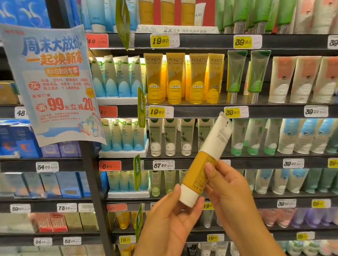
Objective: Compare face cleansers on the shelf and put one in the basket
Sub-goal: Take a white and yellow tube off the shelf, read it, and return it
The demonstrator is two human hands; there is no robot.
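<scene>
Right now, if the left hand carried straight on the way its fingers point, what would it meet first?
The left hand points up and right, its fingertips already at the white cap of the yellow-and-white tube held with the right hand. Going on, it would likely push into that cap first; depth is unclear.

You hold a white-and-yellow cleanser tube (205,160) tilted before the shelf (203,110), left hand (170,213) at its cap, right hand (226,181) pinching its middle.

Your count at the cleanser shelves

You hold one white-and-yellow tube (205,161) with two hands, left hand (171,225) and right hand (228,187). On the shelf ahead you face four yellow POND'S tubes (176,77) in front, two green tubes (246,76) beside them, and one blue promotional poster (55,81) hanging at left.
</scene>
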